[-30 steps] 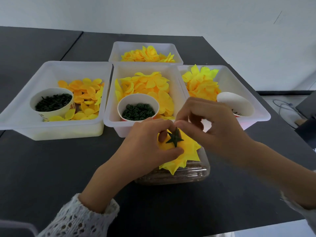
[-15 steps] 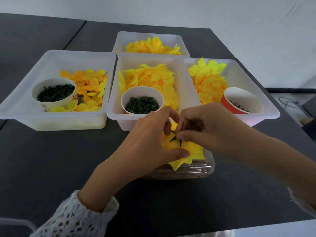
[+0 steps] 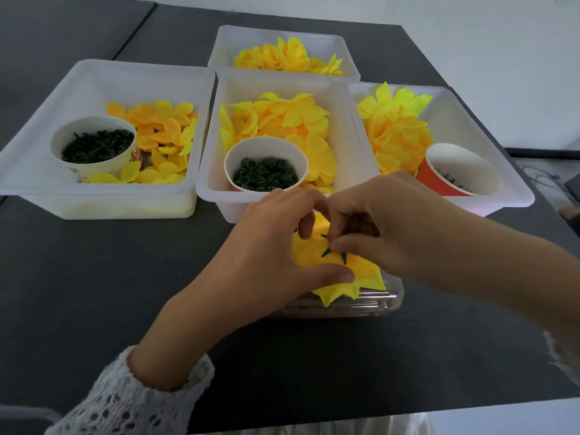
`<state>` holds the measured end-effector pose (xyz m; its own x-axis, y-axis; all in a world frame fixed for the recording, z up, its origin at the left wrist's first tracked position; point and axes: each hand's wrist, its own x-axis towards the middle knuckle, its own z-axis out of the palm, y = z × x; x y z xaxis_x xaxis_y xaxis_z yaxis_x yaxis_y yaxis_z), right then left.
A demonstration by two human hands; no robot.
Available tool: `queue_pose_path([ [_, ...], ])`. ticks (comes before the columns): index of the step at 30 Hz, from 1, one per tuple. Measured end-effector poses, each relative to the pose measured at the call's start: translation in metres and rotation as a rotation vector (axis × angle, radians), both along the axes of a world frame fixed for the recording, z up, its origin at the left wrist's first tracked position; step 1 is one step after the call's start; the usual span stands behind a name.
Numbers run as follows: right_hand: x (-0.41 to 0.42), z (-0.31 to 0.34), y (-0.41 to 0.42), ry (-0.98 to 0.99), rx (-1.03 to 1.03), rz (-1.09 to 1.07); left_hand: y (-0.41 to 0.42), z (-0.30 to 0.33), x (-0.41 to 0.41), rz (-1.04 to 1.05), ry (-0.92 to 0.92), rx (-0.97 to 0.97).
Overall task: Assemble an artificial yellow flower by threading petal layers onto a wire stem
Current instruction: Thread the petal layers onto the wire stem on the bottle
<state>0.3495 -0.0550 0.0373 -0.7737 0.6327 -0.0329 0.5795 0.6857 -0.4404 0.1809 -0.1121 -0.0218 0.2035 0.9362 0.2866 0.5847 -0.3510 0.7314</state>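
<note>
Right now both of your hands are closed on the same thing: the yellow flower head (image 3: 314, 255), turned back-side up just above the clear plastic container (image 3: 361, 304) on the desk (image 3: 125, 277). Your left hand (image 3: 266, 262) cups it from the left, thumb lying across the near petals and fingers curled over the far edge, probably so the stacked layers stay flat and aligned. Your right hand (image 3: 386, 224) comes in from the right with thumb and forefinger pinched narrow at the middle, on the dark green star-shaped calyx (image 3: 333, 253). That pinch looks like you are pressing the calyx down against the petals. The wire stem itself is hidden under your fingers, so I cannot tell how far it is through.

Just beyond your fingertips sits the middle white tray (image 3: 213, 171), holding loose yellow petals (image 3: 292, 120) and a paper cup of green rings (image 3: 265, 174), placed where a short reach gets the next part. Other trays lie beyond your left and right hands. Judging by the calyx, the flower seems nearly finished.
</note>
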Motion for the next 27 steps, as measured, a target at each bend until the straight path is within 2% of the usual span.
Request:
queue_pose_path([
  [10,0.004,-0.014,0.0,0.032,-0.034,-0.057,-0.008,0.021,-0.04,0.136,-0.16,0.122],
  [24,0.003,0.0,-0.01,0.034,0.063,-0.142,-0.034,0.06,-0.054,0.237,-0.337,0.229],
  [27,0.007,0.027,-0.016,0.18,0.1,-0.143,-0.037,0.065,-0.051,0.271,-0.399,0.233],
])
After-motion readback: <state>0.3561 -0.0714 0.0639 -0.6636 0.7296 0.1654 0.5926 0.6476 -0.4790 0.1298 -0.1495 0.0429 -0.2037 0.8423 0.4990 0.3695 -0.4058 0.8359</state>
